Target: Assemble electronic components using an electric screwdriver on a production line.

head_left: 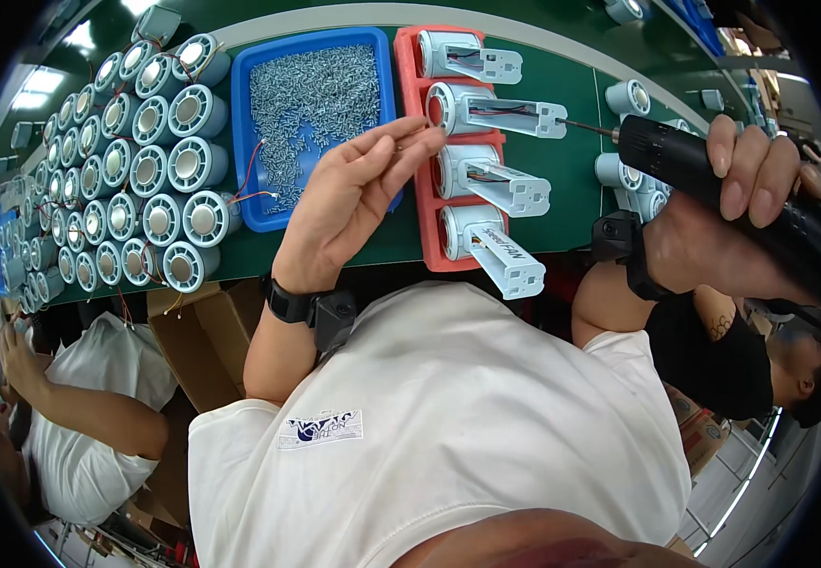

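Observation:
My right hand is wrapped round a black electric screwdriver. Its thin bit points left and meets the end of a pale blue handheld fan housing, whose open handle shows wires inside. My left hand is palm up beside that fan's round head, fingers drawn together near the thumb; whatever they pinch is too small to make out. Several such fan housings lie in a row in a red-orange holder, heads left, handles right. Between the hand and the motors sits a blue tray of small silver screws.
Many round pale blue fan heads with wires stand in rows on the green table at left. More fan parts lie at right, behind the screwdriver. Co-workers sit on both sides; a cardboard box stands below the table edge.

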`<state>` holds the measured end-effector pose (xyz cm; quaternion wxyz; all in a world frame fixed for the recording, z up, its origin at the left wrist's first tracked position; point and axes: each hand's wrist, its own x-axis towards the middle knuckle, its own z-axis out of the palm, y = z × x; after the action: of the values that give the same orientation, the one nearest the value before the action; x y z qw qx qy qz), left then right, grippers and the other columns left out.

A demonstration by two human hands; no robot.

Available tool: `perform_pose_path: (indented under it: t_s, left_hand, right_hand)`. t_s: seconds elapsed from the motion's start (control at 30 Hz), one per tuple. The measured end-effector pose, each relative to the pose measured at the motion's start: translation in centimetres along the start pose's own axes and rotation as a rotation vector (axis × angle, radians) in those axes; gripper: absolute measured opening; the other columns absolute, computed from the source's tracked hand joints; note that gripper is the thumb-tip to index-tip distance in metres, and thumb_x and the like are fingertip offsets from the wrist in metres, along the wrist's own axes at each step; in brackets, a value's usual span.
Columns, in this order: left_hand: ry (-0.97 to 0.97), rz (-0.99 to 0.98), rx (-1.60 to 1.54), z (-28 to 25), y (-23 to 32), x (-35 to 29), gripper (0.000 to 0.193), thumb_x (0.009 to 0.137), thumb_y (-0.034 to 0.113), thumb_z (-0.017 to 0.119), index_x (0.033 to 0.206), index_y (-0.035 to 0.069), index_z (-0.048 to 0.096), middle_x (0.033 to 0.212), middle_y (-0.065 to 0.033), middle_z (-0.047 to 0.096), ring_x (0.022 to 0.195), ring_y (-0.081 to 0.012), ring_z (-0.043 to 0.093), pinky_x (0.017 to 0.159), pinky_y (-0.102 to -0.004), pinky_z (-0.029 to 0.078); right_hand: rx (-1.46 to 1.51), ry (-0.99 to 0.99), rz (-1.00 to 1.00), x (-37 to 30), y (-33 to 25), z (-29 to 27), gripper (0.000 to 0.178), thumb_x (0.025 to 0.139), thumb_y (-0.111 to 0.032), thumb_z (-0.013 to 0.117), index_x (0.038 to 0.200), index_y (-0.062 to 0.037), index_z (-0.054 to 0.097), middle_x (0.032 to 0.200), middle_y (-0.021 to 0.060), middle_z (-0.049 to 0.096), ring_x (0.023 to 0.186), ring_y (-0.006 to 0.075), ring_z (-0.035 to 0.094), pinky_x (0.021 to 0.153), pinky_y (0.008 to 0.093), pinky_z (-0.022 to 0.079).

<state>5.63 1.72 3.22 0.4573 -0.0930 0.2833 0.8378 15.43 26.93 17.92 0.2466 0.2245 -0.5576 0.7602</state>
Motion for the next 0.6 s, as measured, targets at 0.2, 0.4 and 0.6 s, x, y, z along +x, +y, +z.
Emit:
perform_pose_path:
  t_s: [0.2, 0.4, 0.6]
  left_hand:
    - [0.060, 0.090, 0.085, -3.2, -0.5, 0.3, 0.041, 0.102, 0.026, 0.047, 0.120, -0.010, 0.050, 0.113, -0.0230, 0.064, 0.099, -0.0234, 0.068, 0.081, -0.0228, 0.058]
    - [-0.475, -0.056, -0.045, -5.6, 0.0, 1.7, 0.036, 0.103, 0.023, 0.044, 0.113, -0.010, 0.055, 0.109, -0.0239, 0.066, 0.097, -0.0238, 0.069, 0.078, -0.0225, 0.059]
    - [0.107, 0.160, 0.292, -1.0, -0.8, 0.0, 0.036, 0.104, 0.023, 0.043, 0.115, -0.010, 0.054, 0.103, -0.0227, 0.067, 0.091, -0.0228, 0.070, 0.075, -0.0224, 0.059]
  right_hand:
    - [-0.110, -0.114, 0.013, -0.3, 0.2, -0.3, 0.086, 0.073, -0.084, 0.049, 0.113, -0.0092, 0.064, 0.075, -0.0010, 0.053, 0.064, 0.0116, 0.049, 0.073, 0.0316, 0.036]
    - [-0.114, -0.132, 0.027, 0.0, 0.8, -0.3, 0.080, 0.078, -0.080, 0.049, 0.111, -0.0088, 0.063, 0.075, -0.0009, 0.054, 0.064, 0.0115, 0.050, 0.075, 0.0331, 0.037]
    - [-0.089, -0.197, 0.005, 0.1, 1.6, -0.5, 0.071, 0.084, -0.073, 0.048, 0.108, -0.0080, 0.063, 0.075, -0.0015, 0.054, 0.064, 0.0116, 0.051, 0.078, 0.0358, 0.038]
